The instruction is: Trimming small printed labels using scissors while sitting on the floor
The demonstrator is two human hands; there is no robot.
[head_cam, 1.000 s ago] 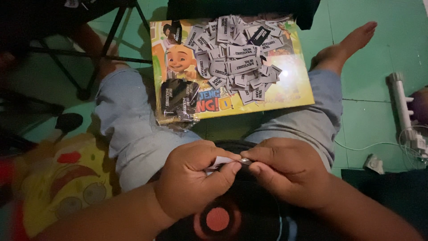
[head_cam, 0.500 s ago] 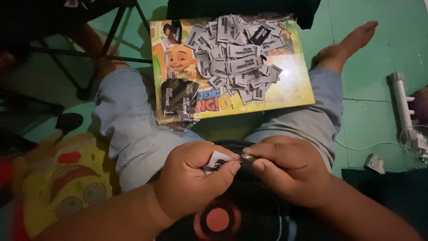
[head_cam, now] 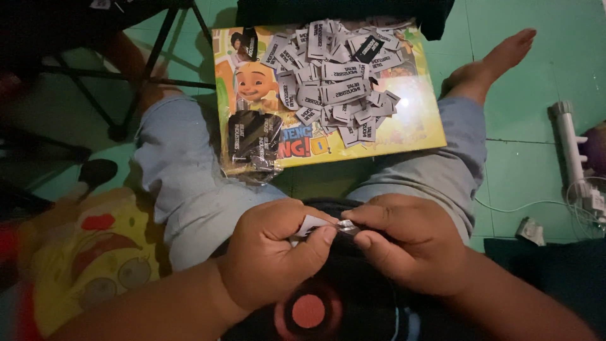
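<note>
My left hand (head_cam: 278, 256) and my right hand (head_cam: 407, 243) meet above my lap and pinch one small label (head_cam: 314, 225) between thumbs and forefingers. The label shows white on its back, with a shiny bit at the right fingertips. Beyond my knees lies a colourful cartoon book (head_cam: 404, 123) on the green floor. A heap of several grey fabric labels (head_cam: 338, 79) covers its upper half. A small bundle of black labels in clear plastic (head_cam: 252, 142) rests on the book's left lower corner.
I sit cross-legged in light blue jeans, my bare foot (head_cam: 495, 63) out at the right. A yellow cartoon cushion (head_cam: 88, 252) lies at the left. Black stand legs (head_cam: 145, 63) cross the far left. A white power strip with cables (head_cam: 577, 158) sits at the right.
My fingers have shifted slightly on the label, turning more of its white side up. Both hands stay in the same place above my lap.
</note>
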